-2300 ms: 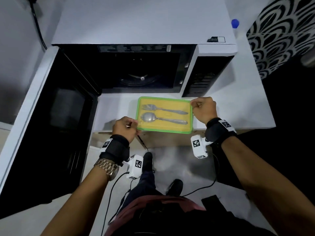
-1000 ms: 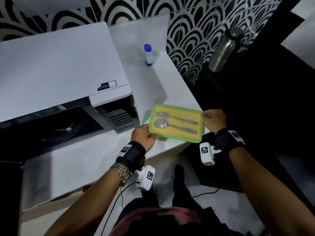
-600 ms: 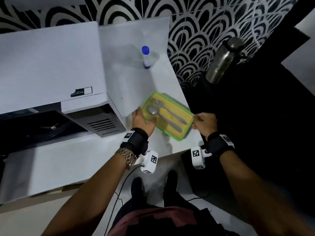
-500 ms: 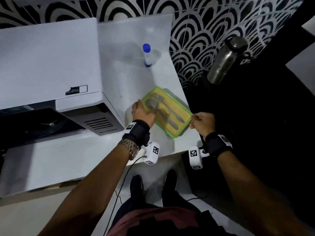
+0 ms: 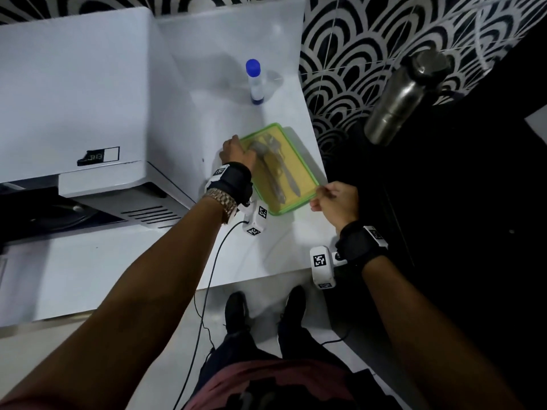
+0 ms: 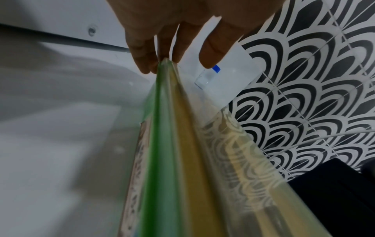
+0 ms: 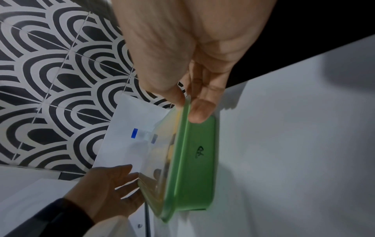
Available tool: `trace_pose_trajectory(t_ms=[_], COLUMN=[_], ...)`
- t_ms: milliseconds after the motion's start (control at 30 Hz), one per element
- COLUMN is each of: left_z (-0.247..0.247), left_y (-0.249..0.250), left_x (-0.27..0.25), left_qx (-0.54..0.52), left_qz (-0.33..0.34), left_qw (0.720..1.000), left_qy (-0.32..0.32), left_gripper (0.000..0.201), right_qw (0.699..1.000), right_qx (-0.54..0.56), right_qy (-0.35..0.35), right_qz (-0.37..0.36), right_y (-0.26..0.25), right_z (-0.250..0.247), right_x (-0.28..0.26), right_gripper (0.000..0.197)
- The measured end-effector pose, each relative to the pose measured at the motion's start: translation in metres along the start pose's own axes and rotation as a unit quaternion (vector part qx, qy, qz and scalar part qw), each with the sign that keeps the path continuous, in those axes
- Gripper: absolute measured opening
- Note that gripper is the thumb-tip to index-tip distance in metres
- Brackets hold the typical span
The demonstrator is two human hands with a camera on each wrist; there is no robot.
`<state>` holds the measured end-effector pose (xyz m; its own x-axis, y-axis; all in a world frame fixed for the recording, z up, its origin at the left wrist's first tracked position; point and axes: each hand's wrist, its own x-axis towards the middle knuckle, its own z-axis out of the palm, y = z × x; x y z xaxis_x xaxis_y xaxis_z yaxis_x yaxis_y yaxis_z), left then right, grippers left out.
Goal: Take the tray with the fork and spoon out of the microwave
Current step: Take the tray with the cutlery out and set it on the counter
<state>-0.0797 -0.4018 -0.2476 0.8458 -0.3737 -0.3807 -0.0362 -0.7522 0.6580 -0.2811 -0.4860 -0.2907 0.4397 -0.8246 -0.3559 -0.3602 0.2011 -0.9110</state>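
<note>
The green-rimmed yellow tray (image 5: pixel 291 152) sits low at the white counter (image 5: pixel 266 247), right of the microwave (image 5: pixel 74 99), long side pointing away from me. The fork (image 5: pixel 282 167) and spoon (image 5: pixel 269 173) lie inside it, side by side. My left hand (image 5: pixel 235 147) touches the tray's far left corner with straight fingers (image 6: pixel 140 61) against the rim (image 6: pixel 168 144). My right hand (image 5: pixel 318 193) pinches the near right corner of the tray (image 7: pixel 198 160) between thumb and finger (image 7: pixel 199 110). Blur hides whether the tray rests fully on the counter.
A small bottle with a blue cap (image 5: pixel 255 81) stands on the counter just beyond the tray. A steel flask (image 5: pixel 405 96) stands on the dark surface to the right. The microwave's open cavity (image 5: pixel 44 211) is at the left. A patterned tile wall is behind.
The tray has travelled from in front of the microwave to the counter on its right and turned lengthwise. My left hand has gone from gripping the edge to touching it with straight fingers.
</note>
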Motion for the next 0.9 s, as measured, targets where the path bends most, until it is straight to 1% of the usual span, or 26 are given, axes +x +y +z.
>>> trace_pose_trajectory(t_ms=[167, 333, 400, 600, 900], left_z=[-0.001, -0.001, -0.001, 0.001, 0.001], left_y=[0.003, 0.005, 0.005, 0.006, 0.003], left_x=[0.012, 0.019, 0.021, 0.023, 0.018], left_qx=[0.018, 0.017, 0.014, -0.002, -0.003], left_qz=[-0.004, -0.015, -0.015, -0.009, 0.003], left_qw=[1.000, 1.000, 1.000, 1.000, 1.000], left_qy=[0.005, 0.004, 0.009, 0.016, 0.005], left_gripper=[0.065, 0.065, 0.063, 0.069, 0.075], right_qw=[1.000, 1.000, 1.000, 1.000, 0.999], right_qx=[0.002, -0.015, -0.019, -0.022, -0.034], right_qy=[-0.002, 0.000, 0.000, 0.000, 0.008], right_qz=[-0.014, -0.015, -0.018, -0.021, -0.033], right_y=[-0.008, -0.012, -0.013, -0.012, -0.007], right_z=[0.006, 0.009, 0.010, 0.011, 0.012], right_x=[0.009, 0.018, 0.021, 0.026, 0.029], right_gripper=[0.007, 0.015, 0.015, 0.017, 0.009])
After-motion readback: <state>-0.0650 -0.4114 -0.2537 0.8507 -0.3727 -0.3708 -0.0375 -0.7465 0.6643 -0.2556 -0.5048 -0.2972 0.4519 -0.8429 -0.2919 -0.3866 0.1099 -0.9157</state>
